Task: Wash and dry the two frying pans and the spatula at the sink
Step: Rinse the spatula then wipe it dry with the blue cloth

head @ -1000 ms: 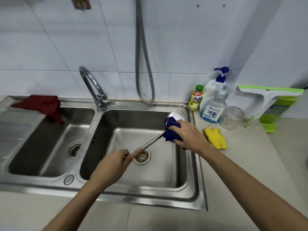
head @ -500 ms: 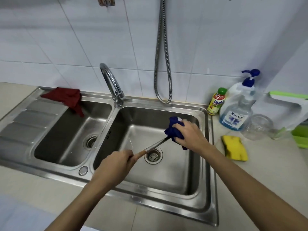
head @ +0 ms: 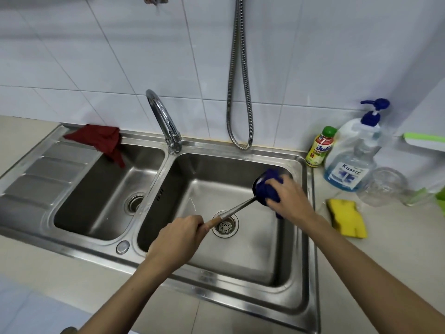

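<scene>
Over the right basin of the steel double sink (head: 310, 237), my left hand (head: 178, 239) grips the wooden handle of the metal spatula (head: 237, 208). The spatula's shaft slants up to the right. Its blade is mostly covered by a blue cloth (head: 267, 189), which my right hand (head: 289, 198) holds wrapped against the blade. No frying pan is in view.
The faucet (head: 163, 121) rises between the basins, and a metal hose (head: 238, 92) hangs on the tiled wall. A red cloth (head: 101, 141) lies at the left basin's corner. A small bottle (head: 320, 147), a soap pump bottle (head: 351, 160), a glass jar (head: 385, 186) and a yellow sponge (head: 346, 220) stand on the right counter.
The view has shifted left, so the sink sits further right in frame. My right hand with the blue cloth has slid further over the spatula's blade. My left hand keeps its grip on the handle.
</scene>
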Demonstrator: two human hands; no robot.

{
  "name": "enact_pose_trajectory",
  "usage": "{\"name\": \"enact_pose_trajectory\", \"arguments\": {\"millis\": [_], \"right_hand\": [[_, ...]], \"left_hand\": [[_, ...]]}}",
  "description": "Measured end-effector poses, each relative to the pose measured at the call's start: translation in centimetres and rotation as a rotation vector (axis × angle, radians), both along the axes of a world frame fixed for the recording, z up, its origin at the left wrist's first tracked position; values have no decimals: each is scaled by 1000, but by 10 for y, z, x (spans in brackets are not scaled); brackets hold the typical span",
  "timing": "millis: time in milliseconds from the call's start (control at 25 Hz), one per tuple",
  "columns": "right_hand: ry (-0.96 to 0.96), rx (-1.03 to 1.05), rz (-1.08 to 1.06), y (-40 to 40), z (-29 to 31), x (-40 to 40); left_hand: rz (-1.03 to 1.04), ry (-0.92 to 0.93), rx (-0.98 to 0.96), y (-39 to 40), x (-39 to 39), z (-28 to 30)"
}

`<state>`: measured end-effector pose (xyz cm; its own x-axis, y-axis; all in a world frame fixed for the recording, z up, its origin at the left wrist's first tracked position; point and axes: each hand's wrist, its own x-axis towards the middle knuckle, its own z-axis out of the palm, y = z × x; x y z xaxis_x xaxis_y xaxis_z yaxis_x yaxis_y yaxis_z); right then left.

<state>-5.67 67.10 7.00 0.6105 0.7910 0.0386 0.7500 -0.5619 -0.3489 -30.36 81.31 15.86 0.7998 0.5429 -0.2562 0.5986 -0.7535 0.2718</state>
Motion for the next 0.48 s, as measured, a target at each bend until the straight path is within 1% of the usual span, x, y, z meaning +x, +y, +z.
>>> {"name": "enact_pose_trajectory", "arguments": {"millis": [40, 80, 160, 240, 280, 320, 440, 480], "right_hand": [[38, 11, 96, 0, -5, -14], [81, 18, 136, -2, -12, -27], [114, 14, 36, -6, -26, -29], [35, -46, -94, -12, -32, -19], [18, -74, -113, -13, -33, -17], [29, -91, -90, -12, -32, -19], [52, -124, 114, -9, -36, -28], [45, -133, 88, -10, -35, -23]], "left_hand": [[13, 3, -11, 1, 3, -1], [21, 13, -29, 3, 5, -2], [15, 38, -80, 6, 4, -7], [-13, 60, -110, 6, 1, -11], [-13, 62, -127, 5, 0, -12], [-5, 54, -137, 5, 1, -12], [17, 33, -119, 7, 6, -11], [20, 34, -118, 7, 7, -11]]}}
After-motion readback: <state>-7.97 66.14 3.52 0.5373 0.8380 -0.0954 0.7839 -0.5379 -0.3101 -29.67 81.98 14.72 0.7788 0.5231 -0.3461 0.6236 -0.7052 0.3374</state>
